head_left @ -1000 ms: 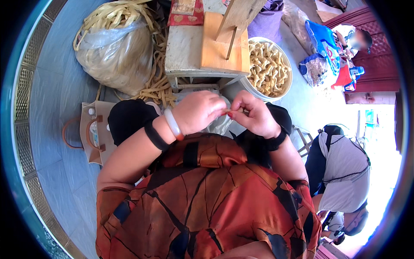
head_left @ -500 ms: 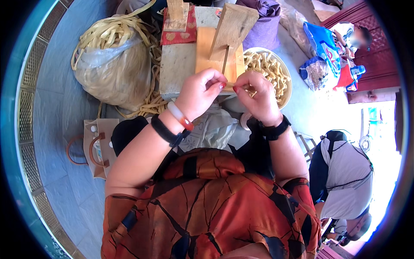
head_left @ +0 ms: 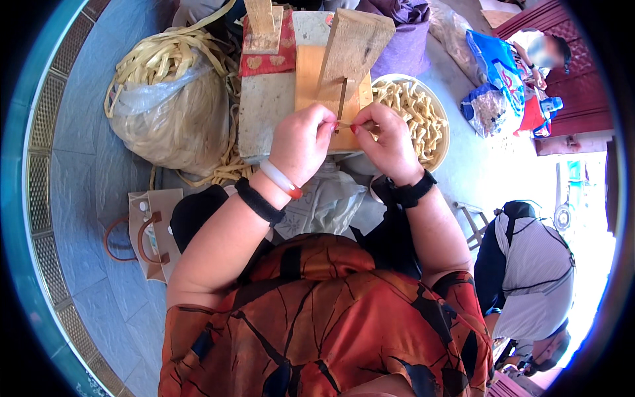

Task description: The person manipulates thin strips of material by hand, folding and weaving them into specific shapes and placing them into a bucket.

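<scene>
My left hand (head_left: 297, 140) and my right hand (head_left: 390, 142) meet at the near edge of a low worktable (head_left: 259, 114). Both are closed, fingertips pinching a short pale yellow strip (head_left: 343, 124) stretched between them; most of it is hidden by the fingers. Just beyond stands a wooden block (head_left: 354, 53), upright on a flat wooden board (head_left: 307, 76). A thin dark upright piece (head_left: 342, 99) shows in front of the block. Close to my right hand, a round pale basin (head_left: 446, 135) holds many small knotted pale yellow pieces (head_left: 417, 116).
Left of the table sits a clear plastic bag (head_left: 175, 126) heaped with long pale strips (head_left: 165, 56). A handbag (head_left: 159, 228) stands on the floor below it. Another wooden stand (head_left: 263, 30) rests on red cloth (head_left: 281, 59). Two people (head_left: 536, 278) (head_left: 539, 49) are at the right.
My hands have shifted slightly left, still pinching together. More of the strip shows between the fingertips. The whole view has moved a little.
</scene>
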The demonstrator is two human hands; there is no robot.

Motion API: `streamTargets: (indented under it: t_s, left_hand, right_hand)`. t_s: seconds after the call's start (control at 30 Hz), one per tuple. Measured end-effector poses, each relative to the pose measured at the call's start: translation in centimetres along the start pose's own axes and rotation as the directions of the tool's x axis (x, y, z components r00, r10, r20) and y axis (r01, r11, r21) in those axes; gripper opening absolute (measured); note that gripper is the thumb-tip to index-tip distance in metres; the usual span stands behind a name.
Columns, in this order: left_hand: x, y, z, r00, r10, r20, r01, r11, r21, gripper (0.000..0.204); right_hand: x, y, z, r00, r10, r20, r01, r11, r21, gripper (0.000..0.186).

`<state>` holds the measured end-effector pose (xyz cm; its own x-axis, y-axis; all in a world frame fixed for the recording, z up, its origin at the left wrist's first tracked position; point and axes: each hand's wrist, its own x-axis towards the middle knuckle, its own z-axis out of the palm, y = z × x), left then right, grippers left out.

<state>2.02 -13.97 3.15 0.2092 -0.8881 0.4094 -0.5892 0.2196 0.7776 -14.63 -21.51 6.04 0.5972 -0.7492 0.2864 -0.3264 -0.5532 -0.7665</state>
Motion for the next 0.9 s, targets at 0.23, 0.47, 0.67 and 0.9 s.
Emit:
streamTargets:
  t_s: [0.23, 0.47, 0.67, 0.9]
  left_hand:
    - [-2.9, 0.7, -3.4, 0.973, 0.218, 0.080, -0.230, 0.950, 0.211, 0.010]
    - [-9.9, -0.4, -1.3, 0.767, -0.331, 0.549, 0.625, 0.576, -0.526, 0.007]
    - [-13.2, -1.8, -0.2, 0.694, -0.358, 0.624, 0.655, 0.673, -0.342, 0.006]
    - [-15.0, -2.4, -4.9, 0.798, -0.373, 0.474, 0.563, 0.741, -0.366, 0.011]
  right_hand:
    - [-2.7, 4.2, -4.2, 0.951, 0.302, -0.068, -0.304, 0.953, -0.022, 0.009]
    - [-5.8, 7.6, -4.8, 0.954, 0.216, -0.209, -0.272, 0.916, -0.296, 0.020]
    - [-12.1, -0.6, 4.1, 0.843, 0.215, 0.494, -0.419, 0.838, 0.350, 0.019]
    - [-13.1, 4.7, 9.9, 0.582, 0.389, 0.714, -0.808, 0.375, 0.454, 0.007]
